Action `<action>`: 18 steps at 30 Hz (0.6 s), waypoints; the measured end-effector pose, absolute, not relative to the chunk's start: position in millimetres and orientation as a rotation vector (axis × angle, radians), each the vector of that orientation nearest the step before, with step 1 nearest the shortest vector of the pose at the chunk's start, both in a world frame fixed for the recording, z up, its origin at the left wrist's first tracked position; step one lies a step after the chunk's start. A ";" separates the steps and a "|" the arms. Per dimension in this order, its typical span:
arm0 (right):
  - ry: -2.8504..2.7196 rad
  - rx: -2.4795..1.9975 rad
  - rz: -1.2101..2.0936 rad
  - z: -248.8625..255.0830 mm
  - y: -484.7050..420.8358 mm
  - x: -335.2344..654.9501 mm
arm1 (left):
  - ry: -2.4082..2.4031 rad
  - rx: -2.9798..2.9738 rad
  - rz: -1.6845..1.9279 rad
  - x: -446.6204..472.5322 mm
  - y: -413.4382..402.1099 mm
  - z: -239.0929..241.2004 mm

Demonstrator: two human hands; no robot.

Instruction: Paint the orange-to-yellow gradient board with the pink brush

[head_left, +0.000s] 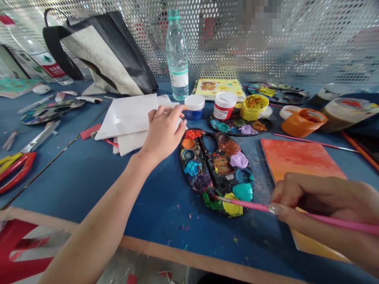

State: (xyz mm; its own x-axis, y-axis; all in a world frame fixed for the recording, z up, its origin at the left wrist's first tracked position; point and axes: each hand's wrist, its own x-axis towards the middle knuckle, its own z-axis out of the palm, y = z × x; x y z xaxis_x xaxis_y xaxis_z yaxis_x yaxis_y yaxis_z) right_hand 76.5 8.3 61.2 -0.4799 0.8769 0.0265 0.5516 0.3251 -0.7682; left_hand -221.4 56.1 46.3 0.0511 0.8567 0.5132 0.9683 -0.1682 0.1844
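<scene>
Pinching a pink paintbrush (245, 204) between thumb and bent fingers of the right hand (316, 201), hovering over an orange-to-yellow panel (302, 157). Pointing the brush leftward and slightly away, running its long axis nearly crosswise, aiming its dark tip at the near edge of the palette (208, 165), nearer than the left hand (166, 128) and to its right. Stretching the left forearm (118, 205) forward, holding that hand palm down, fingers loosely curled, thumb apart from forefinger, by the blue jar (194, 113) (touching or just beside, not showing which).
</scene>
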 end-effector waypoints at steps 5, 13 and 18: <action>-2.195 -1.144 1.150 62.9 19.5 75.1 | -1.877 -2.122 -0.776 -220.7 56.0 46.9; -2.106 -1.194 1.283 70.2 25.3 68.9 | -1.860 -2.114 -0.796 -221.1 56.0 47.6; -2.078 -1.173 1.331 72.1 27.7 67.5 | -1.850 -2.108 -0.808 -222.1 55.8 46.0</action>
State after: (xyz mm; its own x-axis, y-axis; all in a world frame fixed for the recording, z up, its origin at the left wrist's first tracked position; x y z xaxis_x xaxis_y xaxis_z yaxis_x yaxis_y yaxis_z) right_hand 67.5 27.7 72.1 -0.5641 0.8198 -0.0985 0.4321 0.1914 -0.8813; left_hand -222.1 55.8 46.0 0.0550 0.8430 0.5351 0.9655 -0.1815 0.1868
